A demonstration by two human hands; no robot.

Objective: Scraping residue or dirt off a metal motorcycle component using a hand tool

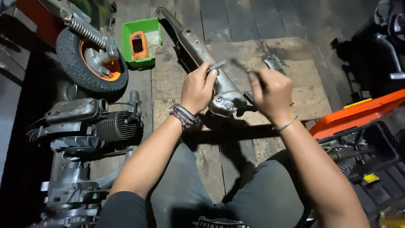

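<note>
At the centre of the frame, the left hand (pixel 198 88) pinches a short grey metal pin (pixel 218 65) between thumb and fingertips, its grip pressed together around the pin's lower end, so that the pin points up and to the right. The hand sits just in front of a long grey metal casting (pixel 196 46), which runs from the upper middle of the frame down to a rounded end at the centre and lies on a worn wooden board (pixel 303 101) on the floor. The right hand (pixel 270 90), to the right of centre, is closed in a fist around a thin dark tool (pixel 239 66); the tool is blurred, and its tip points toward the pin without clearly touching it. Both wrists wear bands.

In the upper left, a small wheel (pixel 90 63) with a black tyre and orange rim stands beside a coil spring (pixel 86 31). Just right of it, a green plastic tray (pixel 141 42) holds an orange part. At the left edge lies a finned engine block (pixel 93 124) with more grey machine parts below it. An orange panel (pixel 358 112) juts in from the right edge above a dark crate (pixel 375 160) of parts. The person's grey trousers fill the lower middle.
</note>
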